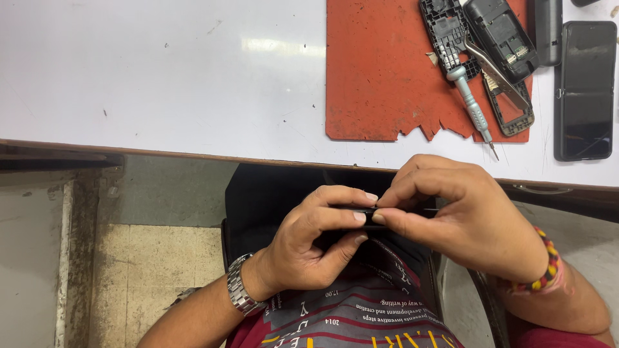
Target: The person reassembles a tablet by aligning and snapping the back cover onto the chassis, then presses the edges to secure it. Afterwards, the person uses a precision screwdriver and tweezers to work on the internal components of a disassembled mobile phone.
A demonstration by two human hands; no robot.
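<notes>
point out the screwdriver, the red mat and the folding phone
screwdriver (pixel 470 103): head view, on its grey handle
red mat (pixel 374 71): head view, on a bare part of its surface
folding phone (pixel 585 90): head view, on its dark body

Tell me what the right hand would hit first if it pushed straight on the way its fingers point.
The right hand points leftward along the thin dark part it pinches, so it would likely meet the left hand fingertips first; they look nearly touching already.
</notes>
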